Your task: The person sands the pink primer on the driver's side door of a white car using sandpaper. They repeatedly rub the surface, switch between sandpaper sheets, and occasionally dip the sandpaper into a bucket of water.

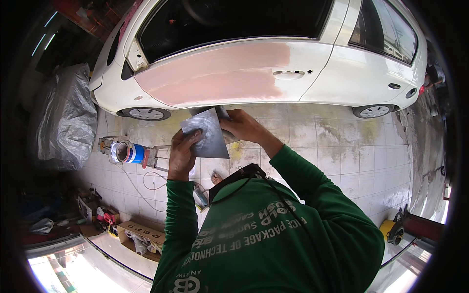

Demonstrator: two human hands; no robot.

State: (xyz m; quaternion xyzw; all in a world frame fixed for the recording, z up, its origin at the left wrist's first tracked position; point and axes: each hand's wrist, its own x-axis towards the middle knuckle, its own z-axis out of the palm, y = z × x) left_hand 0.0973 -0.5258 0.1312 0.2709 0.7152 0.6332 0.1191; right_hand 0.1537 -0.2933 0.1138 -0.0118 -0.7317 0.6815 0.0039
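Observation:
My left hand [182,152] is closed on a flat grey metal plate [213,141], with whitish smears across its face. Behind that plate, my right hand [243,126] grips a second flat dark piece, perhaps a spreader [222,113]; most of it is hidden. The two flat pieces overlap, but whether they touch I cannot tell. Just beyond my hands stands a white car [320,63]. Broad patches of pink filler [220,83] cover much of its front door, left of the door handle [288,74].
At left, a blue-and-white can [131,153] rests on a low metal stand [157,155], with a thin hose [132,183] on the tiled floor [342,146]. A silver cover [68,122] drapes something far left. A cardboard box [141,234] sits lower left; a yellow-and-black machine [392,229] stands lower right.

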